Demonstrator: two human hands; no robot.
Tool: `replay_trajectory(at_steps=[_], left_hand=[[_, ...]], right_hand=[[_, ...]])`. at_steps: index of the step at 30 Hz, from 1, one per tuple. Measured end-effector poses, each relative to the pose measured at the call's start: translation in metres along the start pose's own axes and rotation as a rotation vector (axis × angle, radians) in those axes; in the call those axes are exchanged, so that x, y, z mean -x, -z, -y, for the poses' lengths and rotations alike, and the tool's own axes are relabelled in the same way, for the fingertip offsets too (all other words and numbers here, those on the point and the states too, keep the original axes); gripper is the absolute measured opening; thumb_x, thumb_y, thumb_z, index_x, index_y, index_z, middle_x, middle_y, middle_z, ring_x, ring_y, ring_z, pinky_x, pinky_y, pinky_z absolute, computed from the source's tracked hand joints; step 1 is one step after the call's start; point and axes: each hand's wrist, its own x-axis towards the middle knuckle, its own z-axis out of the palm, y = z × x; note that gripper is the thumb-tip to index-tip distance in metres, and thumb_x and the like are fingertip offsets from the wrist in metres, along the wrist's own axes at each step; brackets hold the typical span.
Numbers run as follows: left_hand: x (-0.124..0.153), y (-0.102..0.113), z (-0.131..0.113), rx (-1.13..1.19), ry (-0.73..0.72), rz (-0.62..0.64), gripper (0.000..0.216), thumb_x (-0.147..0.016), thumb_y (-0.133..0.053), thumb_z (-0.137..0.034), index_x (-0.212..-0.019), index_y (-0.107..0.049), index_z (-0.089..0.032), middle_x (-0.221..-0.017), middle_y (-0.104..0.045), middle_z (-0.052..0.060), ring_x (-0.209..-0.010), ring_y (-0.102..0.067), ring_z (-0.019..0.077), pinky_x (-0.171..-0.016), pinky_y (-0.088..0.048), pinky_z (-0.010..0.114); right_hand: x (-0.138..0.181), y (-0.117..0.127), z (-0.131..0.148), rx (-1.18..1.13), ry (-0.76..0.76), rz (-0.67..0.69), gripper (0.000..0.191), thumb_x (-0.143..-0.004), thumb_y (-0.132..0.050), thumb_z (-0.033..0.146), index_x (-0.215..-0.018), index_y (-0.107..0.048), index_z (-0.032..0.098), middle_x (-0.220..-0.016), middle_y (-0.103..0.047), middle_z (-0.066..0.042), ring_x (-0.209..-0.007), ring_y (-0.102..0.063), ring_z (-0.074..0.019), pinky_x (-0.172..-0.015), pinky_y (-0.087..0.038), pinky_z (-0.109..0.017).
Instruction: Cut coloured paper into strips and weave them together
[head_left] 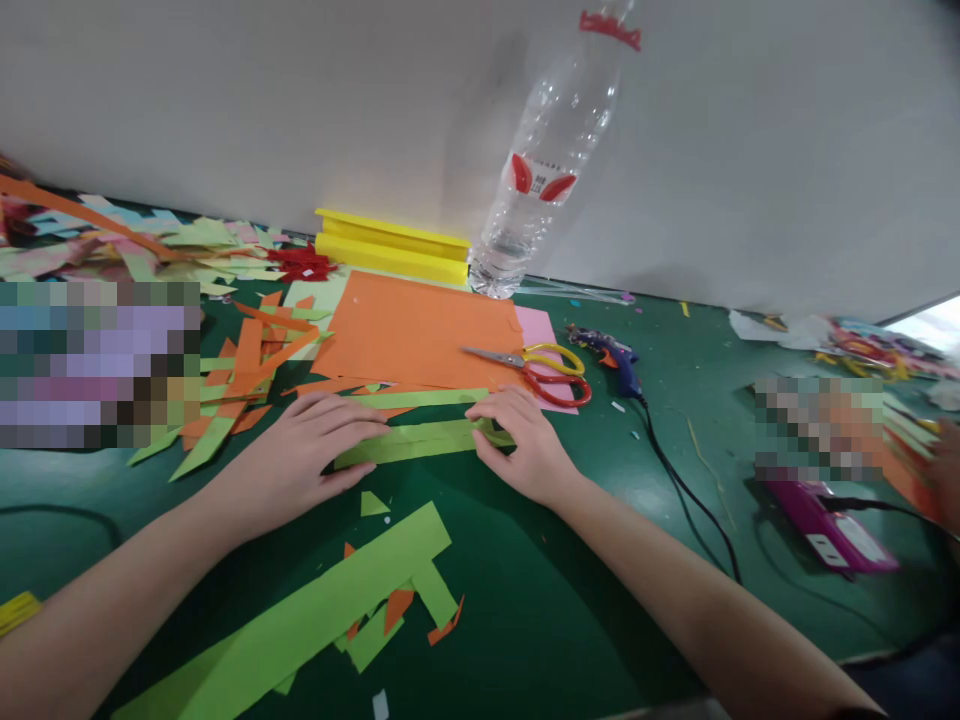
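A folded green paper strip [420, 441] lies on the green table [600, 560] in front of me. My left hand [311, 450] presses flat on the strip's left end, fingers stretched out. My right hand [517, 440] rests on its right end, fingertips curled down and pinching the paper's edge. Just behind the strip lie an orange paper sheet [420, 330] and red-and-yellow scissors [544, 370].
A clear plastic bottle [547, 160] stands by the wall beside folded yellow paper [390, 245]. A glue gun [615, 360] with a black cord lies at right, a purple device [825, 520] farther right. Green strips [315, 610] and orange scraps [247, 370] litter the table.
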Motion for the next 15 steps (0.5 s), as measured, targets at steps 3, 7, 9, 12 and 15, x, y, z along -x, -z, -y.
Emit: replay_trajectory(at_steps=[3,7,9,12,15], left_hand=[[0.0,0.0002,0.0001,0.008,0.0,-0.016,0.031,-0.098,-0.045,-0.042,-0.118,-0.061,-0.025,-0.118,-0.067,0.004,-0.113,-0.058,0.0232,-0.1,-0.041,0.041],[-0.0001,0.0016,-0.0002,0.014,-0.005,-0.03,0.029,-0.099,-0.044,-0.04,-0.117,-0.062,-0.025,-0.116,-0.068,0.004,-0.11,-0.06,0.0228,-0.1,-0.042,0.042],[-0.0004,0.002,-0.0004,0.009,-0.016,-0.038,0.029,-0.099,-0.043,-0.039,-0.117,-0.061,-0.025,-0.115,-0.068,0.005,-0.109,-0.06,0.0228,-0.099,-0.042,0.043],[-0.0013,0.002,-0.0006,0.002,-0.034,-0.053,0.029,-0.1,-0.041,-0.038,-0.115,-0.062,-0.024,-0.113,-0.069,0.005,-0.107,-0.061,0.0227,-0.097,-0.044,0.043],[-0.0017,0.0016,-0.0003,0.0,-0.044,-0.066,0.028,-0.1,-0.041,-0.037,-0.115,-0.061,-0.024,-0.112,-0.069,0.005,-0.106,-0.061,0.0226,-0.096,-0.045,0.042]], right_hand=[[0.0009,-0.0006,-0.0014,-0.002,-0.016,0.013,0.017,-0.084,-0.055,0.011,-0.098,-0.057,0.02,-0.091,-0.068,-0.006,-0.087,-0.062,-0.0195,-0.09,-0.046,-0.044],[0.0013,-0.0004,-0.0021,-0.003,-0.024,0.022,0.017,-0.085,-0.053,0.012,-0.099,-0.057,0.021,-0.091,-0.068,-0.006,-0.086,-0.063,-0.0197,-0.091,-0.046,-0.044],[0.0012,0.0002,-0.0016,0.0,-0.029,0.028,0.016,-0.086,-0.051,0.013,-0.098,-0.057,0.022,-0.091,-0.068,-0.005,-0.086,-0.063,-0.0197,-0.091,-0.047,-0.044],[0.0009,0.001,-0.0002,-0.005,-0.034,0.039,0.015,-0.086,-0.051,0.014,-0.098,-0.057,0.022,-0.092,-0.069,-0.006,-0.087,-0.063,-0.0201,-0.09,-0.047,-0.044],[0.0012,0.0015,0.0007,-0.017,-0.011,0.072,0.015,-0.086,-0.057,0.019,-0.101,-0.058,0.02,-0.095,-0.069,-0.007,-0.091,-0.063,-0.0208,-0.092,-0.046,-0.045]])
